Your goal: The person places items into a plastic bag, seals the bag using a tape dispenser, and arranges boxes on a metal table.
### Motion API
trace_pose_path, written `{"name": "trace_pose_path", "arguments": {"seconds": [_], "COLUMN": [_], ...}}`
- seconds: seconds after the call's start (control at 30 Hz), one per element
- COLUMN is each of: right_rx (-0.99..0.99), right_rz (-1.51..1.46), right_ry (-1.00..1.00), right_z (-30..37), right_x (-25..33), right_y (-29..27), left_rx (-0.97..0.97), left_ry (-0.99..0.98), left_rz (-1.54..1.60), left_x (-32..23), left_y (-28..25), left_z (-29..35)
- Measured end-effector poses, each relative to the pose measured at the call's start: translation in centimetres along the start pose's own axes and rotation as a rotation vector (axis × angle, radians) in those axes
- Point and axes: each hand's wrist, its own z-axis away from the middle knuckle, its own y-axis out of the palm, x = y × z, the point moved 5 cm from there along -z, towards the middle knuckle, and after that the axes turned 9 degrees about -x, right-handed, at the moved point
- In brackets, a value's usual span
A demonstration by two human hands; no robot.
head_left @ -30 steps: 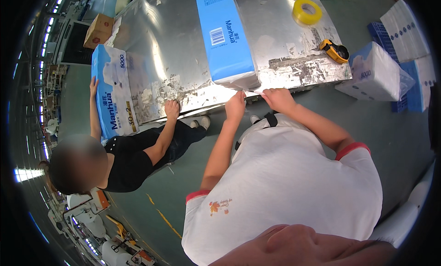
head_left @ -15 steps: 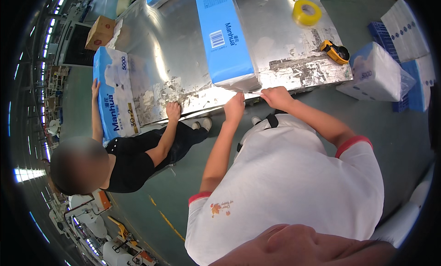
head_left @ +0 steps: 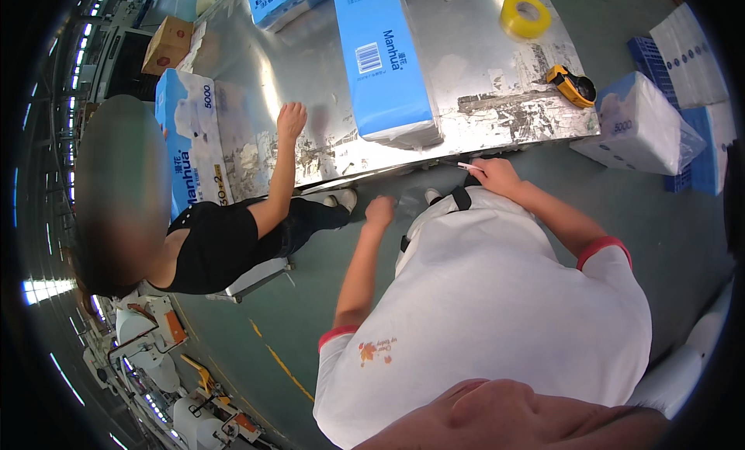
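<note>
My right hand (head_left: 497,176) is closed around a slim white tool (head_left: 469,166) with a thin dark tip, just off the table's front edge. Lower and to the left, my left hand (head_left: 380,210) is closed; a faint scrap of clear plastic film (head_left: 408,204) shows beside its fingers. Beyond both hands, a long blue pack in clear wrap (head_left: 396,85) lies on the metal table (head_left: 310,85), its near end close to the edge. Neither hand touches this pack.
A roll of yellow tape (head_left: 525,16) and a yellow-black tape measure (head_left: 572,86) lie on the right of the table. At left, a co-worker's hand (head_left: 292,120) is over the table near a blue-white pack (head_left: 186,132). White wrapped packs (head_left: 632,124) stand at right.
My hands have come away from the pack's near end and apart, the left moving down toward me. The white tool now shows in my right hand. The co-worker's hand moved farther over the table.
</note>
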Motion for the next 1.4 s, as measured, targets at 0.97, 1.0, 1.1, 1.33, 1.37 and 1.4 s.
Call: {"name": "trace_pose_path", "arguments": {"seconds": [0.97, 1.0, 1.1, 1.33, 1.37, 1.4], "right_rx": [-0.185, -0.183, -0.182, -0.052, 0.007, 0.016], "right_rz": [0.225, 0.228, 0.235, 0.318, 0.370, 0.345], "right_ry": [-0.190, -0.208, -0.246, -0.337, -0.353, -0.338], "right_z": [-3.3, -3.4, -3.9, -5.4, -5.4, -5.1], "right_x": [6.1, 6.1, 5.7, 4.8, 4.4, 3.9], "right_y": [-1.0, -0.9, -0.2, 1.0, 1.2, 1.1], "left_rx": [0.034, 0.025, 0.021, 0.030, 0.032, 0.035], "left_ry": [-0.531, -0.508, -0.486, -0.474, -0.470, -0.465], "left_rz": [1.436, 1.435, 1.437, 1.398, 1.386, 1.375], "left_x": [-8.3, -8.2, -8.2, -7.9, -7.6, -7.2], "left_y": [-2.6, -2.5, -2.4, -3.2, -3.3, -3.5], "left_z": [-6.8, -6.9, -7.0, -7.0, -6.9, -6.8]}}
